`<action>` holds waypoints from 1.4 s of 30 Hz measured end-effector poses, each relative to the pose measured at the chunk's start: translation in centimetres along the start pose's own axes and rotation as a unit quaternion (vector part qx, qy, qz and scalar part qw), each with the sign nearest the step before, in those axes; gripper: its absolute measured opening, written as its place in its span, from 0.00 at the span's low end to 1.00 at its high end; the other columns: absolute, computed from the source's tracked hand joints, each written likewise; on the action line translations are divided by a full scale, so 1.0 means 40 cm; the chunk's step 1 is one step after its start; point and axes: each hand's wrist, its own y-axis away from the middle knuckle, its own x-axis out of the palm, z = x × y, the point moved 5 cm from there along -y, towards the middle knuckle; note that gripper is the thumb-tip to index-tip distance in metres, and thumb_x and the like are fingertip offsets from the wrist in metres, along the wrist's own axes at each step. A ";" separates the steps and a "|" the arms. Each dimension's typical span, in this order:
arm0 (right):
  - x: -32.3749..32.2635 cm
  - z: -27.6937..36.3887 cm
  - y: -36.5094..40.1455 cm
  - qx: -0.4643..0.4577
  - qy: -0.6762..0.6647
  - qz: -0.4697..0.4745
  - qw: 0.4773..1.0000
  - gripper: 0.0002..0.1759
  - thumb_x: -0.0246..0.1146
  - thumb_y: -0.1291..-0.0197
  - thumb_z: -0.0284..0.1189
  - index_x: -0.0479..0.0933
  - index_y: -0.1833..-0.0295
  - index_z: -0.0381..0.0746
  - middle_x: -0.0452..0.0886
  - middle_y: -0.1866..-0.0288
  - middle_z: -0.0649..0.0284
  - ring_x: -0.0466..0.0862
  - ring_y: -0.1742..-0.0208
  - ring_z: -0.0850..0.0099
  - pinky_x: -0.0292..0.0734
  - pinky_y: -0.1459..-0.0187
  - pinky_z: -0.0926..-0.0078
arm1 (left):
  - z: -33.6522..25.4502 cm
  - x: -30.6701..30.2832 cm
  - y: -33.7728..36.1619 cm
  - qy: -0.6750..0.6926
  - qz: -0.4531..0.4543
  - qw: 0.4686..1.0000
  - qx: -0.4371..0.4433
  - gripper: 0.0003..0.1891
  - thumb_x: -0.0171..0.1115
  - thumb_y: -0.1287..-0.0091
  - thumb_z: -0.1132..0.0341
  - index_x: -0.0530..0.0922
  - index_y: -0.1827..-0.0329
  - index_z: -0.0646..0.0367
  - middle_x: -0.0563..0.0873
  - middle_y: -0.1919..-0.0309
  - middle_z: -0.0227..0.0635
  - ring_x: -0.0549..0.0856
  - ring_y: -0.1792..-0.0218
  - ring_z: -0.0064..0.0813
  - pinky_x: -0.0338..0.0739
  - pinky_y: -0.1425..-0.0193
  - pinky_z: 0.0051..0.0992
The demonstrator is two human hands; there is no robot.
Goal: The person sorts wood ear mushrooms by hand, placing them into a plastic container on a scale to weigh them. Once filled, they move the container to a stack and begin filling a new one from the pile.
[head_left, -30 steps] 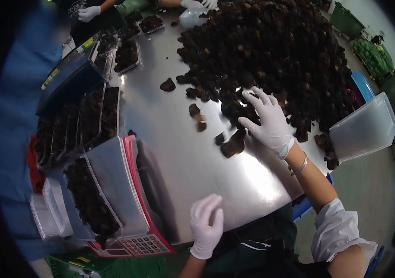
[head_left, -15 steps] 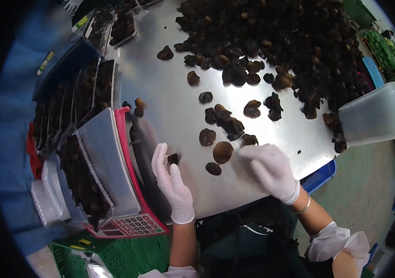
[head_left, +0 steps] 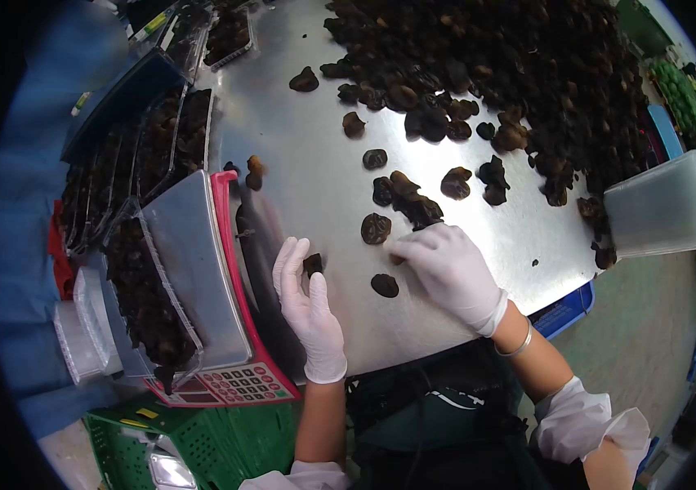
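Dark, ear-shaped fungus pieces lie in a big pile [head_left: 511, 65] at the back of the metal table [head_left: 283, 147], with loose ones nearer the front. My gloved left hand [head_left: 309, 314] is beside the scale, fingers spread, with a small dark piece [head_left: 313, 264] between thumb and fingers; whether it is held is unclear. My gloved right hand [head_left: 450, 273] has its fingers pinched on a brown piece [head_left: 397, 259], mostly hidden. Just left of that hand lies an oval dark piece [head_left: 385, 285]. A filled clear tray [head_left: 193, 331] rests on the pink-edged scale [head_left: 229, 237].
More filled trays [head_left: 148, 155] stand at the left, near stacked empty containers [head_left: 78, 343]. A clear plastic container [head_left: 662, 204] sits at the right table edge. Green crates [head_left: 193, 441] are below the scale, and a blue bin [head_left: 564, 312] is below the right edge.
My right hand has moved left and closed over the round brown piece, which is now mostly covered. My left hand has shifted slightly, still spread. The whole view has shifted a little.
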 end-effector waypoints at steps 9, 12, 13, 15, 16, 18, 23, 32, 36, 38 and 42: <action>-0.092 -0.157 0.098 0.217 -0.765 -0.271 0.542 0.28 0.51 0.22 0.36 0.61 0.23 0.33 0.76 0.33 0.53 0.81 0.38 0.66 0.80 0.37 0.69 | -0.002 0.001 0.000 -0.030 0.019 0.999 0.012 0.19 0.55 0.29 0.75 0.78 0.35 0.64 0.71 0.29 0.44 0.69 0.26 0.38 0.60 0.19 0.38; -0.085 -0.118 0.079 0.137 -0.872 -0.168 0.439 0.29 0.47 0.20 0.35 0.56 0.23 0.28 0.68 0.28 0.38 0.79 0.32 0.54 0.81 0.32 0.61 | -0.001 0.003 0.005 0.000 0.017 1.000 -0.003 0.19 0.56 0.28 0.75 0.78 0.35 0.63 0.71 0.30 0.44 0.69 0.26 0.37 0.60 0.19 0.38; -0.081 -0.107 0.082 0.169 -0.865 -0.170 0.441 0.30 0.47 0.20 0.35 0.55 0.22 0.29 0.69 0.28 0.39 0.79 0.32 0.54 0.81 0.32 0.60 | -0.002 0.002 0.006 -0.004 0.015 1.000 -0.003 0.18 0.56 0.28 0.75 0.78 0.36 0.63 0.71 0.30 0.43 0.69 0.26 0.37 0.60 0.19 0.38; -0.078 -0.088 0.084 0.184 -0.855 -0.163 0.457 0.30 0.49 0.20 0.36 0.57 0.22 0.29 0.70 0.28 0.41 0.79 0.32 0.56 0.81 0.33 0.61 | -0.002 0.001 0.005 -0.007 0.014 1.000 -0.001 0.18 0.56 0.28 0.75 0.79 0.36 0.63 0.71 0.30 0.43 0.69 0.26 0.37 0.60 0.19 0.38; -0.082 -0.072 0.079 0.183 -0.854 -0.165 0.457 0.30 0.49 0.20 0.36 0.57 0.22 0.29 0.70 0.28 0.41 0.79 0.32 0.56 0.81 0.33 0.61 | -0.001 0.000 0.005 -0.009 0.012 1.000 0.000 0.18 0.56 0.28 0.75 0.79 0.36 0.63 0.71 0.30 0.43 0.69 0.26 0.37 0.60 0.19 0.38; -0.096 -0.057 0.080 0.240 -0.755 -0.189 0.579 0.29 0.51 0.21 0.38 0.62 0.24 0.31 0.72 0.29 0.45 0.80 0.35 0.59 0.81 0.34 0.62 | 0.002 0.000 0.006 -0.009 0.011 1.000 0.000 0.18 0.56 0.28 0.75 0.79 0.36 0.63 0.71 0.29 0.43 0.69 0.26 0.37 0.60 0.19 0.38; -0.140 -0.158 0.158 -0.049 -0.951 -0.159 0.262 0.22 0.51 0.21 0.42 0.77 0.36 0.38 0.83 0.46 0.60 0.84 0.47 0.71 0.81 0.44 0.66 | 0.006 -0.003 0.005 -0.020 0.010 1.000 0.010 0.18 0.57 0.28 0.75 0.79 0.37 0.64 0.73 0.31 0.43 0.70 0.27 0.37 0.60 0.19 0.38; -0.109 -0.142 0.126 0.252 -0.504 -0.226 0.795 0.20 0.61 0.29 0.29 0.76 0.33 0.41 0.82 0.52 0.65 0.79 0.54 0.73 0.77 0.46 0.71 | -0.001 0.003 0.005 -0.074 0.030 0.996 0.025 0.19 0.55 0.28 0.75 0.78 0.35 0.64 0.73 0.30 0.42 0.72 0.28 0.34 0.61 0.20 0.36; -0.060 -0.103 0.012 0.162 -0.156 -0.223 0.948 0.27 0.71 0.43 0.25 0.78 0.35 0.41 0.84 0.52 0.56 0.80 0.47 0.62 0.75 0.43 0.68 | -0.004 0.006 0.005 -0.017 0.008 1.000 0.012 0.19 0.55 0.31 0.78 0.80 0.37 0.64 0.74 0.31 0.44 0.71 0.27 0.37 0.60 0.20 0.38; -0.046 -0.110 -0.013 0.177 -0.126 -0.137 0.967 0.22 0.70 0.42 0.24 0.81 0.40 0.42 0.84 0.57 0.59 0.81 0.52 0.62 0.76 0.46 0.68 | 0.006 0.000 0.007 -0.034 0.010 0.999 0.016 0.19 0.56 0.31 0.78 0.80 0.38 0.63 0.74 0.32 0.43 0.71 0.28 0.37 0.61 0.20 0.38; -0.010 -0.150 0.016 0.229 -0.361 -0.201 0.881 0.11 0.67 0.34 0.23 0.84 0.47 0.39 0.83 0.60 0.67 0.80 0.60 0.78 0.77 0.54 0.79 | 0.009 -0.002 0.008 -0.037 0.012 0.999 0.017 0.18 0.56 0.30 0.76 0.81 0.38 0.62 0.75 0.32 0.43 0.72 0.29 0.37 0.61 0.21 0.37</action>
